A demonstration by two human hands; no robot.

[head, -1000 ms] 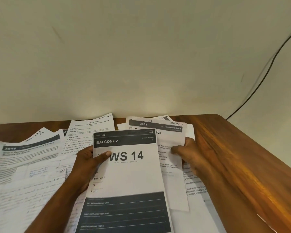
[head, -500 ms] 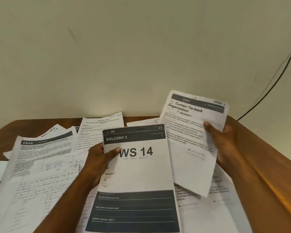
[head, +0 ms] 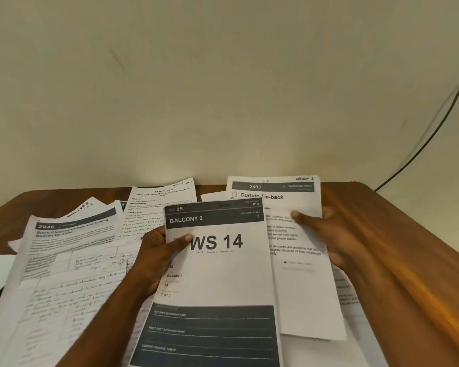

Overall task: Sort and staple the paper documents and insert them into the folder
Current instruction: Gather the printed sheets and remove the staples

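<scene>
Nearest, the left hand (head: 158, 254) is gripping a white printed sheet headed "WS 14" (head: 217, 276), thumb pinching its front. Beside it, the right hand's (head: 326, 234) grip is closing around a white sheet titled "Curtain Tie-back" (head: 294, 250). Further back, more white printed and handwritten papers (head: 72, 260) are lying scattered across the brown wooden bench (head: 382, 223).

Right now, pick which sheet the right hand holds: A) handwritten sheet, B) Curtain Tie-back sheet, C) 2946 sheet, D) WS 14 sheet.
B: the right hand pinches the Curtain Tie-back sheet, thumb on its face, while the left hand holds the WS 14 sheet.
</scene>
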